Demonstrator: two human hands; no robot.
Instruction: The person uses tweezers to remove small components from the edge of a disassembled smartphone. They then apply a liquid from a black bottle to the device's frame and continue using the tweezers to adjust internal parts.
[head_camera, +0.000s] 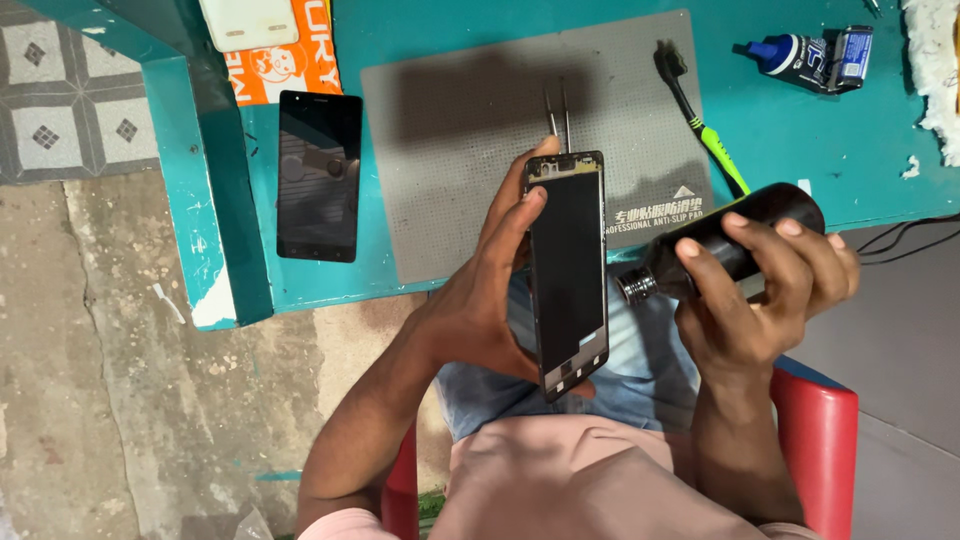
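Note:
My left hand (490, 280) grips a black phone frame (567, 270) by its left edge and holds it upright over my lap, just in front of the table edge. My right hand (765, 290) is wrapped around a black bottle (730, 240) that lies tilted, its threaded neck pointing left toward the phone frame and a little apart from it. No cap shows on the bottle's neck.
On the teal table (810, 140) lie a grey anti-slip mat (470, 120), tweezers (558, 110), a green-handled brush (705, 125), a black phone screen (319, 175), a small blue-capped bottle (815, 57), an orange card (285, 65) and a white case (248, 20). I sit on a red chair (820, 440).

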